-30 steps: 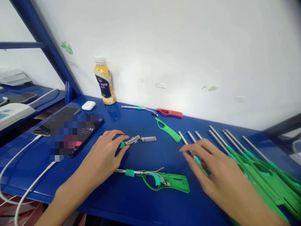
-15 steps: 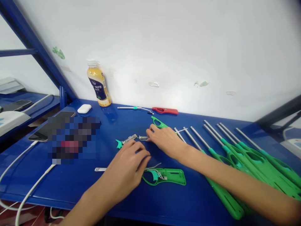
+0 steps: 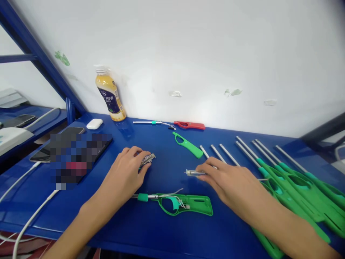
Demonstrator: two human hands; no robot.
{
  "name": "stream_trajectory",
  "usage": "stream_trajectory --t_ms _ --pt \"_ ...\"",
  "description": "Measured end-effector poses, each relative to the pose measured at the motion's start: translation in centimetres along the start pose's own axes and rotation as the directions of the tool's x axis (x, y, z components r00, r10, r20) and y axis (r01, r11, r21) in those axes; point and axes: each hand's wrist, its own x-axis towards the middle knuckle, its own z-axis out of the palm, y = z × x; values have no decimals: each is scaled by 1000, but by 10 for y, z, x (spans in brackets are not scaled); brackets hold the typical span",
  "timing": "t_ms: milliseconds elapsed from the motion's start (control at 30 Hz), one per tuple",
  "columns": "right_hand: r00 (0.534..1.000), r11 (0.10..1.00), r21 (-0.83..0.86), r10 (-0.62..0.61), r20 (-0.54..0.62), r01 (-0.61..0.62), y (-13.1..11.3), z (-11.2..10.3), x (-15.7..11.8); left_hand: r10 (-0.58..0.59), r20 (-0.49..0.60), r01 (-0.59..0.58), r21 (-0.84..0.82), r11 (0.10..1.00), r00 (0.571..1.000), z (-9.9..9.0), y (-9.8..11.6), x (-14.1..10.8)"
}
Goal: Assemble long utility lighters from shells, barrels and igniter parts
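Between the thumb and fingers of my left hand (image 3: 128,169) is a small clear lighter part with metal on it (image 3: 148,158); the fingers cover much of it. My right hand (image 3: 229,180) pinches a clear lighter fuel tank (image 3: 194,173) by its right end, its narrow tip pointing left. In front of both hands lies an opened green lighter half-shell (image 3: 199,204), with a teal trigger, thin wires and a metal tube in it. Behind them rests a separate green shell half (image 3: 191,146). Several green long-necked lighters (image 3: 292,183) are spread beside my right forearm.
Along the wall lie a red lighter shell (image 3: 192,125) and a loose metal tube with wires (image 3: 144,122). A yellow bottle (image 3: 110,95), a white earphone case (image 3: 94,124) and two phones, one grey (image 3: 71,132), one partly blurred out (image 3: 102,149), occupy the left, with white cables (image 3: 32,216).
My hands have moved apart: the left a little left and up, the right to the right and down with the fuel tank. The clear part has left the table in my left hand.
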Motion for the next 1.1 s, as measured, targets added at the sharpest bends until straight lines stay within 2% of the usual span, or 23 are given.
stream_trajectory --t_ms 167,367,767,1100 --pt "1000 999 53 3 2 -3 -3 1 0 -21 54 20 21 1000 998 4 -9 0" --pt "1000 997 84 1 -20 1 -6 6 3 -45 29 44 31 999 999 8 -11 2" --pt "999 993 119 19 -34 -15 -1 16 -1 50 33 -50 1 999 998 6 -13 12" --pt "999 993 119 11 -30 -7 0 19 -2 29 46 -27 -30 999 999 11 -15 14"
